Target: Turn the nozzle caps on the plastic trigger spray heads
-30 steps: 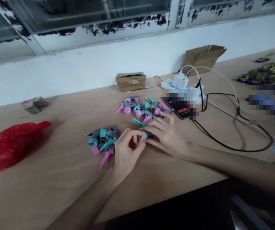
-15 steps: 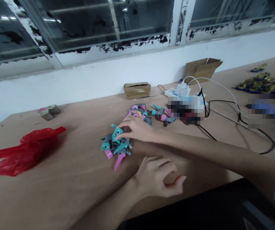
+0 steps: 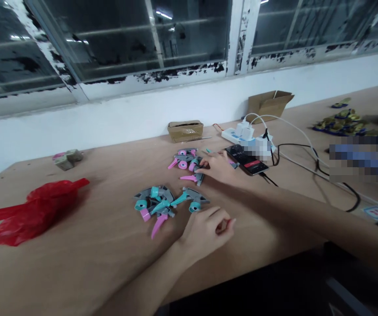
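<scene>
My right hand [image 3: 220,169] is over the back group of grey and pink plastic pieces [image 3: 182,165], its thumb and bent fingers apart at the group's right side. It hides some pieces; no firm hold shows. Nearer the front lies a second group of grey plastic pieces with teal rings and curved teal or pink levers [image 3: 156,202]. A separate grey and teal piece [image 3: 193,199] rests at that group's right. Just in front of it is my left hand [image 3: 207,232], its fingers curled in toward the thumb with nothing visible in them.
A red plastic bag [image 3: 40,210] lies at left, with small greenish-grey blocks [image 3: 66,160] behind it. Along the wall stand a small cardboard box [image 3: 185,131] and an open carton [image 3: 268,105]. A phone [image 3: 246,160], chargers [image 3: 244,131] and cables are at right, gold-and-blue items [image 3: 343,125] beyond.
My right hand has left the front group and moved right to the back group. The teal piece it held now lies on the table. My left hand shifted slightly left, its fingers curled tighter.
</scene>
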